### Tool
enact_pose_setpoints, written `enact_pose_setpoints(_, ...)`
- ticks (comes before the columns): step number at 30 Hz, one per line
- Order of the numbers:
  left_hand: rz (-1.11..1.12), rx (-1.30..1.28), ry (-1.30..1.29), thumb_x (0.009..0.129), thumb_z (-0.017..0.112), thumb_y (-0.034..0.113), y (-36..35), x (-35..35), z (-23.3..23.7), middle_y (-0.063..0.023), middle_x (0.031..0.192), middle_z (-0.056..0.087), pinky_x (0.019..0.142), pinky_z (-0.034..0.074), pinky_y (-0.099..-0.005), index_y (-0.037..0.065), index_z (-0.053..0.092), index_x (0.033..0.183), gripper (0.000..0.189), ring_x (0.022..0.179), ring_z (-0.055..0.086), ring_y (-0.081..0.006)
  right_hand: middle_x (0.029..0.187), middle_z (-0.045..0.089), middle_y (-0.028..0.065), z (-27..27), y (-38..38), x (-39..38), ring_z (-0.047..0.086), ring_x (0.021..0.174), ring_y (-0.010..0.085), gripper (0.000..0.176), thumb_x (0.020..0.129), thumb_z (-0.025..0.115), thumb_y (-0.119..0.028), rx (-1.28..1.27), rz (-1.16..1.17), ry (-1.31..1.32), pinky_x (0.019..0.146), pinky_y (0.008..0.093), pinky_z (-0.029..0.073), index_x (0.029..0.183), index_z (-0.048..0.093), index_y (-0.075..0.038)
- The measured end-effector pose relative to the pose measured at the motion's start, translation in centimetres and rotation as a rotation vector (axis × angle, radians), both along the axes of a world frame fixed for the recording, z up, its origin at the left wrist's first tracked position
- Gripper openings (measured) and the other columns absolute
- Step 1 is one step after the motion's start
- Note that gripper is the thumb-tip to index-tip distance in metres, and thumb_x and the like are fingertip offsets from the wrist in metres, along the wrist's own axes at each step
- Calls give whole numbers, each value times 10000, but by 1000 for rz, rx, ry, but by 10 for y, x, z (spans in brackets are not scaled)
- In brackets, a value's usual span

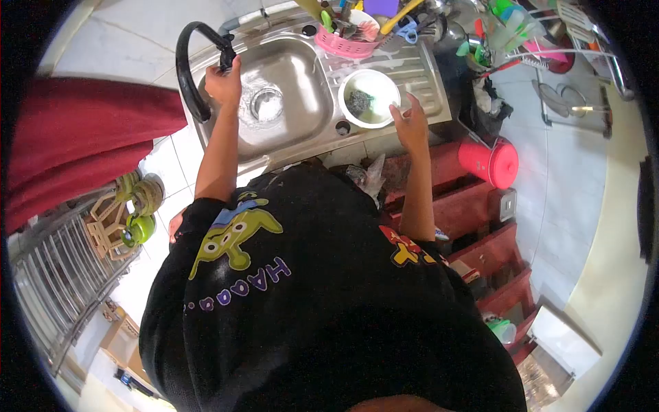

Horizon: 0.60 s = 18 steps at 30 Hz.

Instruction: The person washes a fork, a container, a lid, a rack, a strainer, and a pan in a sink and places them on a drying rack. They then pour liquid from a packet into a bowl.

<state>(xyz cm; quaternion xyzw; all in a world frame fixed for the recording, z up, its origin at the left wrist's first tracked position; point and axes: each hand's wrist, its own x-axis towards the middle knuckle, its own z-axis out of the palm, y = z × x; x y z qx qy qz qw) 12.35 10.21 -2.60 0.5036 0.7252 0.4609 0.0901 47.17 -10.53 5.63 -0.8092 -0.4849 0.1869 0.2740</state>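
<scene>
My left hand (224, 82) is closed around the end of the black faucet (184, 65), over the left side of the steel sink (312, 113). Water shows around the drain below it. On the ridged drainboard stands a white bowl (392, 81) with a dark scrubber (357, 103) and some whitish liquid inside. My right hand (410, 120) is at the bowl's right edge, fingers apart, with nothing held in it; whether the fingertips touch the rim is unclear.
A pink basket (343, 47) of utensils stands behind the bowl. Blue scissors (408, 31) and more utensils lie to its right. A red lidded bucket (503, 165) is at the right, by red shelves (439, 199). A dark red curtain (89, 137) hangs at the left.
</scene>
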Motion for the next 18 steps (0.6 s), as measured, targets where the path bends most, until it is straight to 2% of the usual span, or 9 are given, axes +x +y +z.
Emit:
enact_pose_setpoints(1,-27,-11,-33,538,780,464,4,-5,-7,-111,641,586,590,460,-352,-19,541,785,593,568,574,-237,782,569,167,0,-3,1,590,704,286,536,762,623,-264,-76,-40,80,647,369,476,1187,423,-7)
enact_pose_setpoints(2,-139,7,-132,589,762,458,6,-9,-6,-101,693,584,581,468,-323,-17,519,841,590,565,569,-203,749,569,154,-3,-7,2,589,651,265,517,769,610,-246,-88,-67,216,594,352,481,1182,419,-1)
enact_pose_setpoints(4,-329,-59,-540,641,740,439,-5,-10,-9,-84,738,577,569,465,-269,-23,506,911,584,603,573,-158,685,570,127,-12,-10,0,587,543,221,479,784,585,-209,-102,-109,486,489,318,490,1172,412,11)
enact_pose_setpoints(7,-428,-180,-642,682,711,435,-13,-21,-7,-98,776,579,564,462,-241,-37,462,1015,630,659,583,-131,736,581,141,-31,-7,-12,559,451,153,387,802,521,-116,116,-171,916,385,240,453,1148,425,30)
enact_pose_setpoints(10,-374,-298,-541,697,696,427,0,-21,7,-140,839,586,606,474,-256,-54,413,1098,687,683,586,-120,726,578,166,-12,1,-32,579,458,172,344,768,486,-77,49,-133,720,413,250,497,1075,436,71)
enact_pose_setpoints(11,-440,-375,-443,651,708,474,14,-26,4,-189,907,585,692,476,-312,-78,368,1137,811,727,610,-200,730,579,169,-2,6,-41,585,466,176,350,761,488,-73,46,-81,728,416,252,500,1072,434,79)
enact_pose_setpoints(14,-335,-366,84,574,731,522,45,-11,1,-218,946,581,770,451,-361,-104,364,1135,916,816,606,-303,729,582,168,17,7,-73,594,483,177,383,736,504,-60,77,19,742,408,258,494,1073,427,105)
enact_pose_setpoints(16,-428,-427,-109,549,748,438,77,-18,-38,-219,900,566,748,443,-377,-95,391,1061,820,840,578,-334,748,595,175,16,8,-100,585,471,161,373,736,530,-74,92,107,836,404,256,484,1070,460,76)
enact_pose_setpoints(18,-551,-454,-375,647,734,231,66,-22,-30,-153,794,560,619,478,-322,-72,421,988,553,715,585,-253,728,598,144,-2,18,-125,576,467,156,365,736,542,-93,126,262,800,414,273,493,1059,475,65)
